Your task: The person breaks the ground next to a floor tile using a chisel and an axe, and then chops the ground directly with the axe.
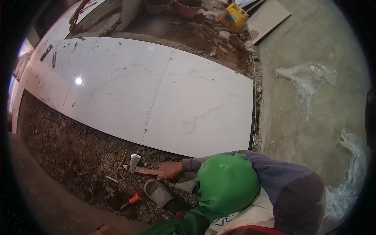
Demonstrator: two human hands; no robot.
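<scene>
My right hand (171, 170) is wrapped round the wooden handle of a hatchet (135, 161), low over the gravel beside the edge of the pale tiles. The hatchet's flat metal head points left. In front of that arm rises my bent knee in green cloth (229, 184), and a grey slipper (157, 192) shows below the hand. Near the slipper a red-handled tool (135, 198) lies in the dirt; its kind is unclear. Only a sliver of my left hand (109, 230) shows at the bottom edge, its fingers hidden.
Large white marbled tiles (203, 113) cover the middle floor, with crumbs on them. Loose soil and gravel (74, 145) border them. A yellow jerrycan (234, 18) and tubs (186, 8) stand at the back. Plastic film (307, 80) lies on the concrete at right.
</scene>
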